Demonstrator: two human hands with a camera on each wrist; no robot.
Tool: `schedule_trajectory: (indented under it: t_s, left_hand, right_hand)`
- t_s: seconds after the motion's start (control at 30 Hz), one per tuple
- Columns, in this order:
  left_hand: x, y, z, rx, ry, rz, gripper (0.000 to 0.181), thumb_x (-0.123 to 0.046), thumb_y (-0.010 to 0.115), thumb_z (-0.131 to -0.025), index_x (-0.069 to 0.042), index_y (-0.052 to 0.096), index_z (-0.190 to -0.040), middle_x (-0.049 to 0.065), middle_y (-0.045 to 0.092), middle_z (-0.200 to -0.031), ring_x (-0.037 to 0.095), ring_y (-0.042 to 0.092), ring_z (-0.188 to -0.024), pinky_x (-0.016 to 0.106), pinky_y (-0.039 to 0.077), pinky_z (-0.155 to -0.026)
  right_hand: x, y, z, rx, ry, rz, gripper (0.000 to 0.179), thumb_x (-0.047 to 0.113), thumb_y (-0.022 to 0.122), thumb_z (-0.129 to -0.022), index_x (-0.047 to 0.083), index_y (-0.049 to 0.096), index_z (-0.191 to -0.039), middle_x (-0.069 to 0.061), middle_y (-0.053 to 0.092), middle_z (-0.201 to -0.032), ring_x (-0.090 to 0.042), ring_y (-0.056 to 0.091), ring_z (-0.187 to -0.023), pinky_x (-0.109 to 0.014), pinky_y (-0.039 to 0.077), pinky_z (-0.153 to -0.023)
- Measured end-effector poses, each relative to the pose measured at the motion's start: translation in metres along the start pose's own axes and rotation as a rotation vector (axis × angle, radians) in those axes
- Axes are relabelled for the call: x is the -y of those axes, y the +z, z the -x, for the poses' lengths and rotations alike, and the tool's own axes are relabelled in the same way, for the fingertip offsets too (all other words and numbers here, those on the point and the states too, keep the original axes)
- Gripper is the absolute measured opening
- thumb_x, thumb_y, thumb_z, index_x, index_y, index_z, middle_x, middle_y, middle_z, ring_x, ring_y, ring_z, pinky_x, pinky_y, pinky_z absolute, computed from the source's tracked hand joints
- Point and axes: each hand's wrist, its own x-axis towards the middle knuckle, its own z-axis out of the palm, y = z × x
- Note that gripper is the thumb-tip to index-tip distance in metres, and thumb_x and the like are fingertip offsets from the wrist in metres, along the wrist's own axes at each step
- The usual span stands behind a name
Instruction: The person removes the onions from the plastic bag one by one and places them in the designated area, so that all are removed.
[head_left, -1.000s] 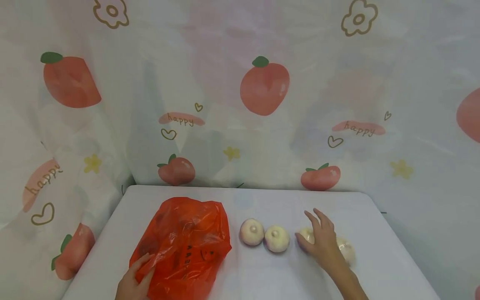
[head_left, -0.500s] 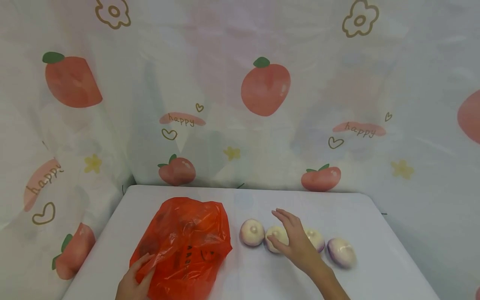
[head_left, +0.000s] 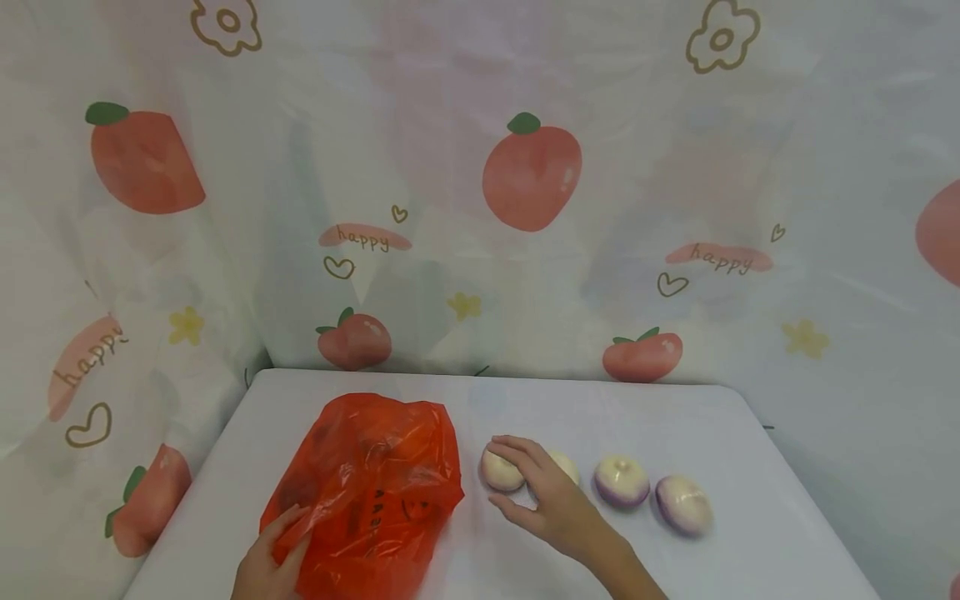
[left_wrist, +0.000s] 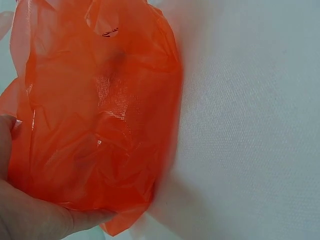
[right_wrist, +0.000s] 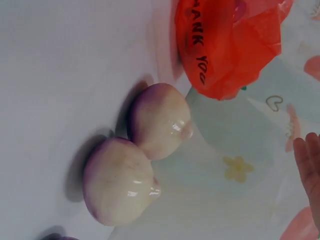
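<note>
Free room on the table (head_left: pixel 600 412) behind the purple-white bulbs (head_left: pixel 622 482), the red bag (head_left: pixel 375 492) an obstacle to their left

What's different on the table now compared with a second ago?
The right-hand grip moved left, from the right pair of bulbs to over the leftmost bulb; nothing was visibly taken hold of or let go. The left-hand grip stayed at the red bag; bag and bulbs look unmoved.
</note>
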Motion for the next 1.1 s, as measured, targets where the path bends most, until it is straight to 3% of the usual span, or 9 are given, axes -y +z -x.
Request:
schedule_trajectory:
  t_s: [0.3, 0.43, 0.63, 0.8, 1.1]
  left_hand:
    - [-0.001, -0.001, -0.001, 0.031, -0.030, 0.016, 0.050, -0.026, 0.062, -0.092, 0.002, 0.047, -0.131, 0.029, 0.049, -0.129, 0.032, 0.057, -0.089, 0.048, 0.052, -0.079]
    - [-0.001, 0.000, 0.000, 0.012, -0.012, 0.009, 0.050, -0.026, 0.062, -0.092, 0.003, 0.048, -0.130, 0.029, 0.050, -0.127, 0.032, 0.057, -0.088, 0.047, 0.052, -0.078]
    - [-0.001, 0.000, 0.001, 0.006, -0.010, 0.028, 0.051, -0.027, 0.063, -0.092, 0.004, 0.048, -0.130, 0.030, 0.051, -0.125, 0.029, 0.058, -0.082, 0.046, 0.054, -0.075]
    - [0.001, 0.000, 0.002, 0.004, 0.000, 0.025, 0.048, -0.024, 0.062, -0.092, 0.004, 0.049, -0.129, 0.030, 0.050, -0.126, 0.028, 0.059, -0.082, 0.046, 0.054, -0.074]
    - [0.002, -0.001, 0.003, 0.003, 0.008, 0.031, 0.048, -0.024, 0.061, -0.093, 0.004, 0.049, -0.129, 0.031, 0.051, -0.125, 0.028, 0.060, -0.081, 0.047, 0.054, -0.074]
  right_hand:
    - [0.017, 0.017, -0.009, 0.062, -0.087, 0.013, 0.044, 0.029, 0.065, -0.090, 0.010, 0.054, -0.128, -0.001, 0.054, -0.125, -0.016, 0.052, -0.114, -0.024, 0.040, -0.098]
    - [0.024, 0.028, -0.014, 0.123, -0.109, -0.058, 0.043, 0.027, 0.064, -0.090, 0.015, 0.052, -0.130, 0.003, 0.053, -0.127, -0.012, 0.050, -0.116, -0.026, 0.042, -0.096]
    - [0.036, 0.047, -0.023, 0.255, -0.045, -0.211, 0.042, 0.028, 0.060, -0.094, 0.018, 0.049, -0.133, 0.007, 0.052, -0.131, -0.012, 0.046, -0.122, -0.029, 0.039, -0.100]
    - [0.047, 0.062, -0.030, 0.302, -0.014, -0.198, 0.041, 0.032, 0.056, -0.095, 0.017, 0.049, -0.133, 0.004, 0.050, -0.132, -0.019, 0.042, -0.127, -0.031, 0.038, -0.101]
    - [0.059, 0.086, -0.038, 0.442, 0.085, -0.187, 0.038, 0.036, 0.049, -0.098, 0.018, 0.052, -0.131, 0.005, 0.047, -0.135, -0.009, 0.042, -0.124, -0.025, 0.041, -0.097]
